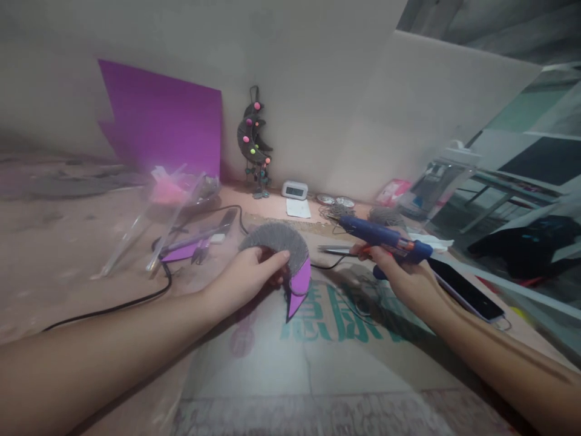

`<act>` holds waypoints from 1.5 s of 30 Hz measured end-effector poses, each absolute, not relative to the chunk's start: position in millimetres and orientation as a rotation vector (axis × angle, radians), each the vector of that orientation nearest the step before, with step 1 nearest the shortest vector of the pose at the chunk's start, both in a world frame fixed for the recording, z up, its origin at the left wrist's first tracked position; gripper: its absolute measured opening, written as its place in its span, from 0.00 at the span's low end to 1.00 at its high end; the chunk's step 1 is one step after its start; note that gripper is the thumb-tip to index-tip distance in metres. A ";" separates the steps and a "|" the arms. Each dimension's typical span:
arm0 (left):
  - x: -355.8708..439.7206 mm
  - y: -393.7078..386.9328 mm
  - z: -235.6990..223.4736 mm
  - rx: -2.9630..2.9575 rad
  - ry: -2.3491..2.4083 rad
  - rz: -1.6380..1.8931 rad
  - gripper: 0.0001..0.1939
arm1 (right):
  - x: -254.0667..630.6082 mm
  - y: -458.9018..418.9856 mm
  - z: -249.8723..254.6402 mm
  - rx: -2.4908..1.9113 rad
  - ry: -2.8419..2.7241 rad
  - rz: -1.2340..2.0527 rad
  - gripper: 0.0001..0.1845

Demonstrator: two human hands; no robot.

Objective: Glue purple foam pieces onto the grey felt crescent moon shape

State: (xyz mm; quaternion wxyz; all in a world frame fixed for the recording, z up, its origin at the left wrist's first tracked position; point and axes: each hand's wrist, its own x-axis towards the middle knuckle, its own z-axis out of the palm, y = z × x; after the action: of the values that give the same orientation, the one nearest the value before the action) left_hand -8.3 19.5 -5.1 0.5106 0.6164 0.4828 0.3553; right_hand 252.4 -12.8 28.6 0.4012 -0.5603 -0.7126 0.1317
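Note:
In the middle of the head view my left hand (pixel 247 269) is closed on a crescent moon shape (pixel 284 239). Grey yarn covers most of the crescent; its lower tip is bare purple with a dark edge. A loose strand of yarn hangs from it to the right. My right hand (pixel 399 266) grips a blue hot glue gun (pixel 376 233), its nozzle pointing left and up. Metal blades, apparently of scissors (pixel 334 249), show beside the right fingers; whether the hand touches them I cannot tell. The two hands are apart.
A printed sheet (pixel 254 369) covers the table in front. Behind stand a finished moon ornament (pixel 247 136), purple board (pixel 167 121), a small clock (pixel 295 190) and grey yarn (pixel 385 216). A phone (pixel 467 289) lies right; clear sticks (pixel 175 224) and a black cable (pixel 113 307) lie left.

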 end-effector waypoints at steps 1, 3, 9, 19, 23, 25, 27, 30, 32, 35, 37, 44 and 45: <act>-8.4 19.3 -5.4 1.487 1.162 0.856 0.20 | 252.2 -11.5 31.5 -1.418 -1.778 0.345 0.14; -8.6 19.4 -6.1 1.494 1.166 0.852 0.21 | 250.4 -5.2 37.0 -1.434 -1.724 0.362 0.13; -7.9 19.7 -5.0 1.525 1.177 0.825 0.21 | 240.7 54.1 39.9 -1.594 -1.735 0.267 0.20; -9.4 21.3 -7.8 1.503 1.175 0.818 0.21 | 229.1 145.7 14.6 -1.840 -1.876 0.238 0.20; -8.4 21.2 -5.7 1.473 1.135 0.839 0.20 | 238.7 147.1 10.6 -1.823 -1.920 0.190 0.25; -7.5 21.0 -5.4 1.454 1.111 0.859 0.19 | 247.0 137.8 10.5 -1.737 -1.977 0.061 0.29; -6.7 21.2 -6.4 1.437 1.084 0.882 0.19 | 252.5 118.9 12.3 -1.602 -2.023 -0.110 0.31; -6.1 21.9 -9.2 1.431 1.064 0.910 0.19 | 247.3 74.2 17.6 -1.450 -1.999 0.031 0.25; -6.4 22.4 -10.3 1.451 1.068 0.912 0.19 | 234.6 39.4 20.9 -1.474 -1.910 0.413 0.24; -7.5 22.5 -9.8 1.464 1.072 0.907 0.20 | 211.2 -4.5 22.3 -1.383 -1.676 1.162 0.29; -8.0 22.2 -8.6 1.441 1.065 0.916 0.20 | 199.3 -21.0 21.3 -1.328 -1.567 1.451 0.36; -6.6 19.6 -2.5 1.377 1.061 0.915 0.19 | 201.0 -13.0 24.3 -1.327 -1.757 1.564 0.29; -6.2 19.1 -1.7 1.378 1.071 0.911 0.19 | 204.3 -9.7 25.3 -1.359 -1.830 1.488 0.24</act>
State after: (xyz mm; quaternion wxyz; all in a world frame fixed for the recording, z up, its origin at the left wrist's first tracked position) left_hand -6.2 19.1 -1.7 0.5533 0.5830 0.4532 0.3854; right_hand 204.3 -9.7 25.3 0.2079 -0.4883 -0.6576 0.5347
